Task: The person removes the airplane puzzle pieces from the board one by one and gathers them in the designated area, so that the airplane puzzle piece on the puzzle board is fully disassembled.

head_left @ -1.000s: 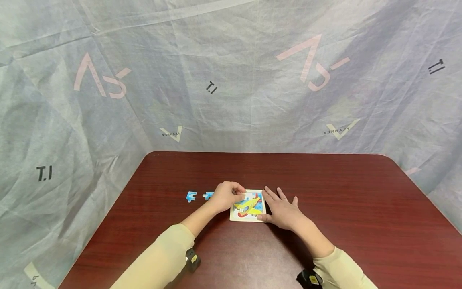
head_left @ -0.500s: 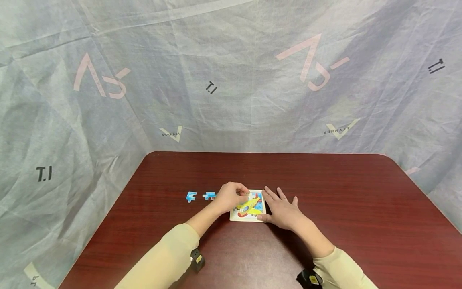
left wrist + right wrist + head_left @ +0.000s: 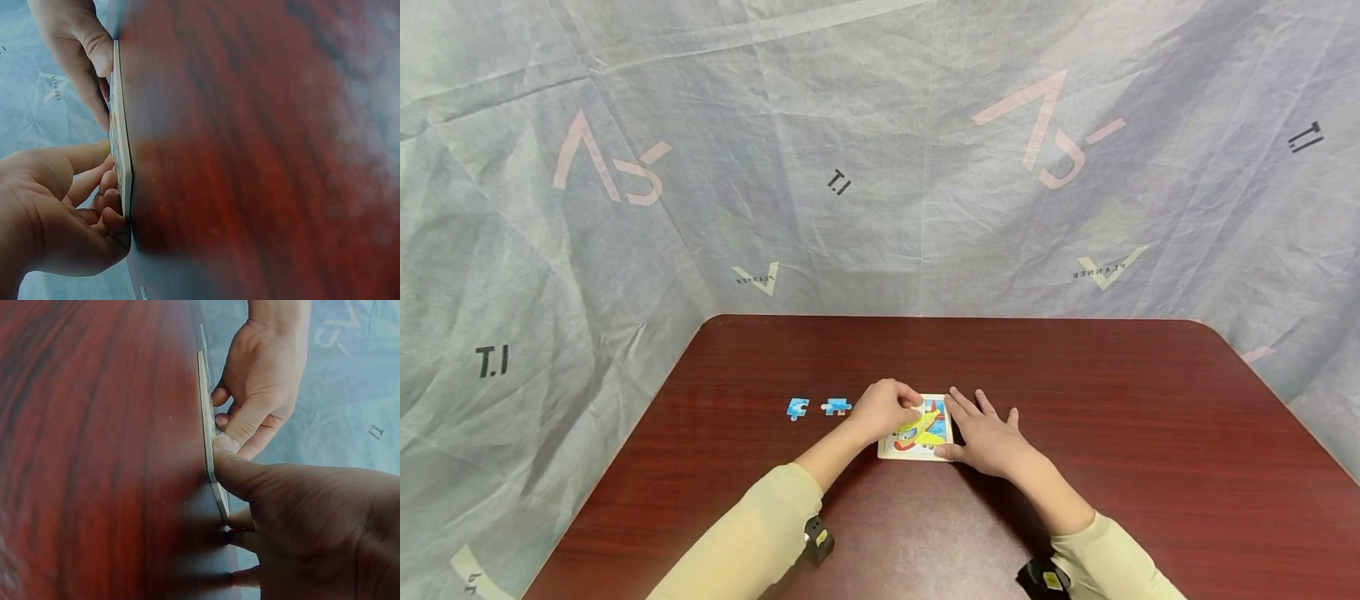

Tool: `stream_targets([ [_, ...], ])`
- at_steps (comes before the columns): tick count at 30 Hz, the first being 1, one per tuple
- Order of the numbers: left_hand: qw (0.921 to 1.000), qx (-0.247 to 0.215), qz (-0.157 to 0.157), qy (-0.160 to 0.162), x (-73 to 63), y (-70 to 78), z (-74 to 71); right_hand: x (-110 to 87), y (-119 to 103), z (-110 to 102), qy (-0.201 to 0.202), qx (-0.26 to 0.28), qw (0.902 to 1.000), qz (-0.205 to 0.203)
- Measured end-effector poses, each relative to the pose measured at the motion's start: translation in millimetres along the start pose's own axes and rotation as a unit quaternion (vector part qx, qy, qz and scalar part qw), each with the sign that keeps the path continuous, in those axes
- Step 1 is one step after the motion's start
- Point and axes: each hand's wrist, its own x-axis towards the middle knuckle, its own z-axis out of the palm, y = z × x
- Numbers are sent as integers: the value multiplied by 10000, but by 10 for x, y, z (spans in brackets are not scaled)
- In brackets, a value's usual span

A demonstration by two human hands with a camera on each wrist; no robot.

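A small jigsaw puzzle of a yellow airplane (image 3: 929, 435) lies in a pale square frame (image 3: 901, 456) on the table. My left hand (image 3: 882, 410) bends over its upper left part, thumb and fingertips pinching at a puzzle piece mostly hidden beneath them. In the left wrist view, the left hand's fingers (image 3: 107, 181) are curled close against the puzzle face. My right hand (image 3: 988, 437) lies spread along the frame's right side, with the thumb on the lower right corner. The right wrist view shows that thumb (image 3: 234, 469) pressed on the frame's edge.
Left of the frame lie two loose blue puzzle pieces: one at the outer left (image 3: 797, 407) and one nearer piece (image 3: 836, 407) with a bit of red. The dark red table (image 3: 1075, 367) ends at a grey printed cloth (image 3: 880, 233) behind.
My left hand has shifted slightly right over the puzzle, baring more of the nearer loose piece. The right hand and the frame stay in place.
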Motion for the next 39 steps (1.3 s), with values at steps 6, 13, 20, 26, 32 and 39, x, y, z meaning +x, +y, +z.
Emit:
stream_targets([
  [6, 9997, -187, -98, -116, 11, 2, 19, -8, -3, -7, 12, 32, 10000, -9],
  [13, 9950, -905, -333, -266, 26, -18, 44, -12, -4, -6, -5, 101, 9999, -8],
  [20, 9884, -1381, -542, -323, 29, -4, 49, -7, 3, 0, -11, 76, 10000, 8],
  [26, 9852, -1581, -620, -237, 28, 5, 41, 4, -1, 0, 8, 24, 10000, 50],
  [32, 9872, -1516, -489, 39, 23, -2, 72, 7, -3, 1, 19, 33, 10000, 60],
  [39, 9924, -1073, -414, 427, 24, 36, 121, 12, 7, 10, 42, 2, 10000, 30],
])
